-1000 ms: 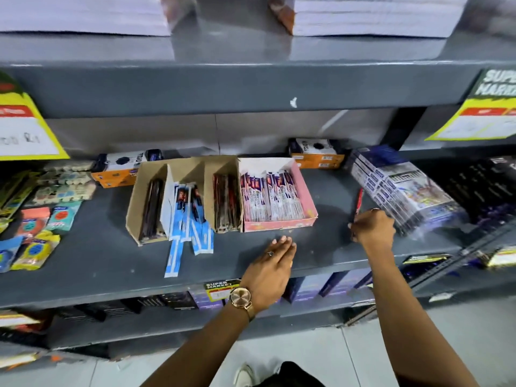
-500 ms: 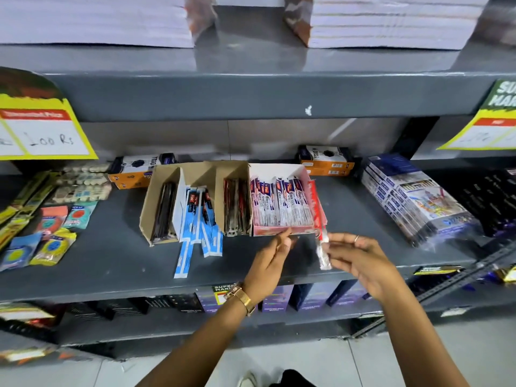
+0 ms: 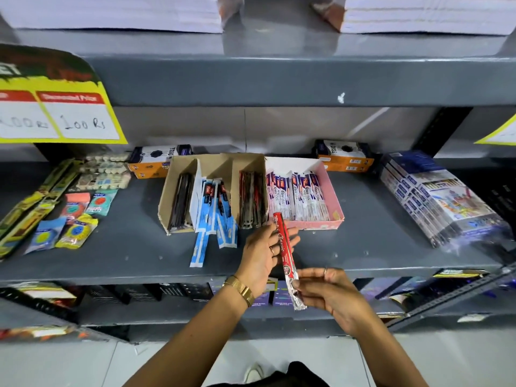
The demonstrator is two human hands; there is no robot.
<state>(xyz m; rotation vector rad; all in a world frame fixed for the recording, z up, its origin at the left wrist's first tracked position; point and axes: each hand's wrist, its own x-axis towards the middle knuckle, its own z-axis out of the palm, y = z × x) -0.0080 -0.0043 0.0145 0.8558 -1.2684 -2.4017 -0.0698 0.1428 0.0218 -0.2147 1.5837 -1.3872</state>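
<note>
Bare grey shelf (image 3: 368, 247) lies open in 2 stretches: a wide one between the pink box (image 3: 317, 225) and the wrapped stack (image 3: 441, 202), and a narrower one left of the cardboard tray (image 3: 164, 203), whose blue packets (image 3: 199, 247) spill over its front. The upper shelf (image 3: 251, 79) caps the opening, the left hand (image 3: 262, 255) with the red packet (image 3: 285, 250) crowds the pink box's front left corner, and room behind the boxes seems slim.

- The left arm rises from the bottom middle. The left hand (image 3: 261, 255) lies over the front edge of the shelf (image 3: 363, 247), fingers straight and close together, palm turned rightward.
- The right arm enters from the lower right. The right hand (image 3: 328, 294) hangs just off that front edge, its thumb and fingertips pinching the lower end of a red packet (image 3: 285, 252).
- The hands are near each other, the left one higher.
</note>
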